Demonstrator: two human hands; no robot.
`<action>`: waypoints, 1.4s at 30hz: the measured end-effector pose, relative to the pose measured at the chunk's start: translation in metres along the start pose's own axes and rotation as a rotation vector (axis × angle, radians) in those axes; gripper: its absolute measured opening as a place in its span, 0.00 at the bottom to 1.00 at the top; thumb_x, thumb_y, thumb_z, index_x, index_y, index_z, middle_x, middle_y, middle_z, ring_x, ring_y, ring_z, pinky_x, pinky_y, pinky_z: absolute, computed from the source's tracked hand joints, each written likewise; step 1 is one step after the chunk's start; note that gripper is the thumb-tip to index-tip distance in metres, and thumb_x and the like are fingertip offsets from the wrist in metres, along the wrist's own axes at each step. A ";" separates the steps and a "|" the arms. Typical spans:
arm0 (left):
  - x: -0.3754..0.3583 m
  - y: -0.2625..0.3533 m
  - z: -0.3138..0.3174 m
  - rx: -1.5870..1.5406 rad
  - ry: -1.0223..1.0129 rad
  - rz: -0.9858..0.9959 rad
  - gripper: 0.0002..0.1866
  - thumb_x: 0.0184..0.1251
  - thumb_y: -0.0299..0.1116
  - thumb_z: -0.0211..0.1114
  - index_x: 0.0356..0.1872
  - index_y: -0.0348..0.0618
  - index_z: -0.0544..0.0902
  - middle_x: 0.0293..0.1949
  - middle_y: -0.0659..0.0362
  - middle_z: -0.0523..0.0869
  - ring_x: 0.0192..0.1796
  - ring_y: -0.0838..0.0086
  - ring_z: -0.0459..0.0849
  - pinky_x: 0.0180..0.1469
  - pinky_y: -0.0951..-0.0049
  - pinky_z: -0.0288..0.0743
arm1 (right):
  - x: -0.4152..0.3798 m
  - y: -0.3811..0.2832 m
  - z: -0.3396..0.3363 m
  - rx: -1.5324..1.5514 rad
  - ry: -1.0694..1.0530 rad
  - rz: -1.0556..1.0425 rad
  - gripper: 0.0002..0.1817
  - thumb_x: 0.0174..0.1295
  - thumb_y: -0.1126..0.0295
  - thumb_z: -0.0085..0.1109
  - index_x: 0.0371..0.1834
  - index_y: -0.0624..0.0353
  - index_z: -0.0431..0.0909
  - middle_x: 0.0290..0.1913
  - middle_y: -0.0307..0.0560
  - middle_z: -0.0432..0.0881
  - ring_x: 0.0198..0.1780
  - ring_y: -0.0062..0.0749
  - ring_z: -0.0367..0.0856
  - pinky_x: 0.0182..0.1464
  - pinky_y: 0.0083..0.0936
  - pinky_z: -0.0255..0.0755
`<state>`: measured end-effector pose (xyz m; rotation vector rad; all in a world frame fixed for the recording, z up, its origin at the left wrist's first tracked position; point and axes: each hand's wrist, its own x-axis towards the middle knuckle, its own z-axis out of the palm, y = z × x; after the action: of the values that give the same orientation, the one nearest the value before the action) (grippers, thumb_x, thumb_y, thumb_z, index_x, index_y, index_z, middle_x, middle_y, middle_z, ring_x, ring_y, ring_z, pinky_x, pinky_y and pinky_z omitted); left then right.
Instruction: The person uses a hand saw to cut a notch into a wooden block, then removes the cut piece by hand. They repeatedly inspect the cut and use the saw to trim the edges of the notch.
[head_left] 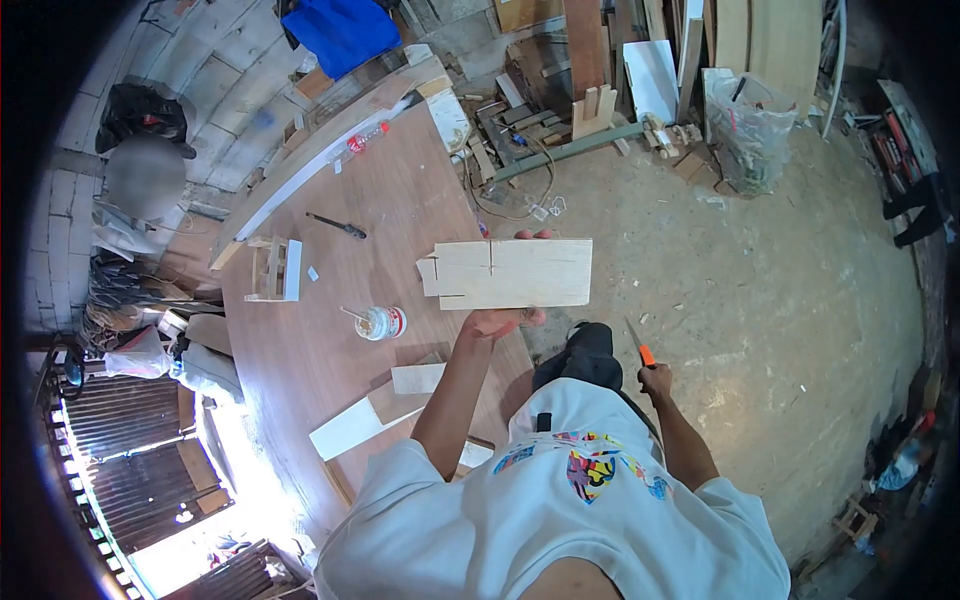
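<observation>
A pale wooden board (530, 275) with pencil lines and a notched left end lies across my left hand (500, 320). The thumb and fingers of that hand wrap its two long edges, near the table's right edge. In my right hand (655, 381), low on the right beside my leg, is a handsaw (642, 347) with an orange handle. Its blade points up and away from the board. Left of the board on the table stands a jar (381, 323) with a red and white label and a stick in it. White-faced wood pieces (347, 428) lie nearer my body.
The brown table (330, 350) carries a small wooden frame (272, 270), a dark slim tool (337, 225) and a plastic bottle (368, 137) near its far edge. Scrap wood (520, 130) and a clear bag (750, 130) stand by the back wall. Chips dot the concrete floor (760, 300).
</observation>
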<state>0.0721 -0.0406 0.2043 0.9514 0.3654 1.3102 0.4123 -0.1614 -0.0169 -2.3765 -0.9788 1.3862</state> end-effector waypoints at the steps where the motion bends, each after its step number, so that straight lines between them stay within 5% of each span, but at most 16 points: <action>1: 0.000 0.001 0.002 -0.012 -0.012 0.021 0.52 0.39 0.14 0.74 0.68 0.66 0.63 0.69 0.67 0.61 0.74 0.65 0.55 0.71 0.51 0.57 | 0.001 0.002 0.002 -0.003 0.000 -0.002 0.08 0.40 0.73 0.54 0.20 0.69 0.78 0.16 0.49 0.77 0.17 0.33 0.79 0.21 0.28 0.76; 4: -0.011 -0.005 -0.002 -0.295 0.095 -0.056 0.51 0.43 0.22 0.76 0.71 0.63 0.59 0.73 0.68 0.56 0.76 0.68 0.49 0.71 0.51 0.55 | 0.000 0.006 0.008 -0.033 -0.029 -0.005 0.08 0.40 0.73 0.55 0.19 0.69 0.78 0.15 0.49 0.77 0.16 0.33 0.79 0.22 0.28 0.76; 7: -0.006 -0.010 0.000 -0.047 -0.010 0.146 0.51 0.44 0.22 0.75 0.71 0.63 0.59 0.73 0.72 0.56 0.76 0.69 0.48 0.72 0.52 0.52 | -0.006 0.004 0.013 -0.082 -0.047 -0.055 0.12 0.41 0.70 0.52 0.22 0.70 0.80 0.17 0.53 0.80 0.19 0.37 0.83 0.26 0.29 0.78; 11: -0.009 -0.008 -0.001 -0.083 -0.011 0.087 0.52 0.43 0.19 0.74 0.71 0.64 0.58 0.72 0.76 0.56 0.76 0.70 0.47 0.74 0.52 0.48 | -0.010 -0.001 0.017 -0.113 -0.081 -0.031 0.13 0.41 0.71 0.53 0.24 0.71 0.81 0.18 0.53 0.80 0.20 0.36 0.82 0.26 0.30 0.78; 13: -0.009 -0.012 -0.004 -0.153 0.039 0.131 0.49 0.44 0.16 0.73 0.69 0.61 0.62 0.71 0.67 0.58 0.73 0.67 0.55 0.65 0.59 0.69 | -0.013 -0.010 0.021 0.089 -0.054 0.115 0.12 0.41 0.71 0.54 0.24 0.71 0.80 0.19 0.52 0.80 0.20 0.35 0.81 0.24 0.30 0.77; 14: -0.010 -0.012 -0.007 -0.155 0.039 0.133 0.49 0.44 0.16 0.73 0.69 0.61 0.62 0.71 0.67 0.58 0.73 0.67 0.55 0.65 0.59 0.69 | -0.014 -0.015 0.023 0.088 -0.052 0.115 0.12 0.41 0.71 0.54 0.24 0.71 0.80 0.19 0.52 0.80 0.20 0.35 0.81 0.24 0.30 0.77; 16: -0.010 -0.008 -0.014 -0.425 -0.039 -0.043 0.47 0.46 0.14 0.70 0.69 0.59 0.61 0.72 0.66 0.57 0.73 0.67 0.56 0.54 0.64 0.79 | -0.025 -0.036 0.022 0.101 -0.030 -0.017 0.11 0.41 0.71 0.55 0.23 0.70 0.79 0.19 0.50 0.79 0.19 0.34 0.79 0.21 0.29 0.75; 19: -0.014 -0.009 -0.013 -0.193 0.036 -0.003 0.45 0.48 0.12 0.67 0.69 0.59 0.61 0.72 0.65 0.56 0.72 0.68 0.57 0.46 0.69 0.83 | -0.020 -0.062 0.030 0.002 -0.011 -0.197 0.13 0.41 0.68 0.58 0.26 0.69 0.80 0.21 0.53 0.80 0.25 0.38 0.81 0.30 0.35 0.75; 26: -0.025 -0.020 -0.025 0.037 0.065 0.100 0.50 0.45 0.10 0.67 0.71 0.59 0.59 0.73 0.62 0.56 0.74 0.69 0.53 0.58 0.67 0.75 | -0.060 -0.196 0.021 -0.044 0.049 -0.535 0.17 0.47 0.64 0.59 0.35 0.67 0.80 0.26 0.61 0.81 0.32 0.46 0.84 0.36 0.35 0.72; 29: -0.028 -0.017 -0.026 -0.042 0.097 0.050 0.52 0.41 0.10 0.69 0.71 0.59 0.59 0.73 0.62 0.55 0.75 0.69 0.52 0.66 0.64 0.66 | -0.080 -0.231 0.012 0.049 -0.002 -0.610 0.18 0.55 0.59 0.61 0.34 0.68 0.80 0.22 0.53 0.81 0.28 0.38 0.81 0.32 0.31 0.71; 31: -0.032 -0.018 -0.029 -0.161 0.126 0.021 0.53 0.39 0.11 0.70 0.71 0.58 0.59 0.73 0.60 0.56 0.75 0.68 0.51 0.70 0.63 0.60 | -0.093 -0.243 0.006 0.299 -0.212 -0.577 0.23 0.61 0.51 0.61 0.35 0.67 0.80 0.20 0.40 0.76 0.24 0.23 0.74 0.27 0.23 0.66; 34: -0.036 -0.019 -0.033 -0.198 0.163 -0.022 0.53 0.37 0.11 0.72 0.70 0.57 0.61 0.72 0.59 0.59 0.75 0.66 0.53 0.69 0.61 0.61 | -0.115 -0.250 -0.001 0.407 -0.305 -0.591 0.25 0.61 0.49 0.62 0.38 0.66 0.81 0.22 0.32 0.73 0.25 0.14 0.65 0.25 0.16 0.60; 40: -0.040 -0.010 -0.028 -0.222 0.214 -0.047 0.51 0.37 0.12 0.73 0.68 0.52 0.62 0.69 0.57 0.63 0.72 0.63 0.59 0.68 0.60 0.63 | -0.153 -0.277 -0.001 0.341 -0.245 -0.738 0.19 0.59 0.59 0.67 0.43 0.66 0.81 0.26 0.31 0.76 0.27 0.12 0.66 0.27 0.14 0.60; 42: -0.039 -0.004 -0.024 -0.156 0.231 -0.053 0.51 0.37 0.14 0.74 0.68 0.51 0.62 0.69 0.57 0.64 0.71 0.64 0.61 0.68 0.61 0.64 | -0.150 -0.277 0.006 0.346 -0.188 -0.830 0.17 0.59 0.61 0.67 0.42 0.64 0.81 0.18 0.27 0.66 0.20 0.10 0.59 0.21 0.15 0.52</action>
<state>0.0470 -0.0670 0.1760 0.6572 0.4561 1.3824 0.2364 -0.0496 0.2199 -1.3466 -1.4059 1.2885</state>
